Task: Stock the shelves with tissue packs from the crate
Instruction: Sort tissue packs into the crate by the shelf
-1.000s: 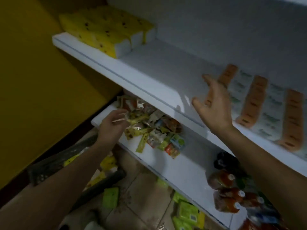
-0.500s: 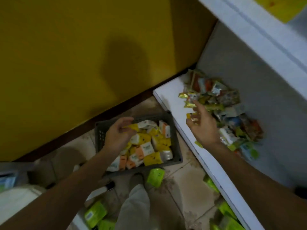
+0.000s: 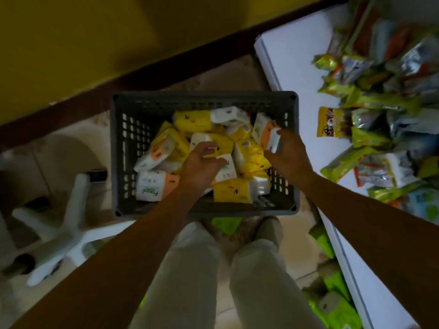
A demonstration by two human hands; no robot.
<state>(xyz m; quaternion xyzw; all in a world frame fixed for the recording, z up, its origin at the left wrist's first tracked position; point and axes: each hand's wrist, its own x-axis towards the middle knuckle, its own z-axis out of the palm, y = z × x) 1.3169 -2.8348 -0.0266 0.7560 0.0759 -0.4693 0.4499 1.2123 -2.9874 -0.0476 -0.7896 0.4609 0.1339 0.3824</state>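
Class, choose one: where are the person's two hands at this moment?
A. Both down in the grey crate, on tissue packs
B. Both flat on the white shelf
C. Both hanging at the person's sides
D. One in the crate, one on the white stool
A: the left hand grips a yellow tissue pack and the right hand grips an orange-and-white pack, both inside the grey crate.

crate (image 3: 202,100) open-topped — clear from above | tissue packs (image 3: 231,193) heaped inside | shelf (image 3: 294,67) edge just right
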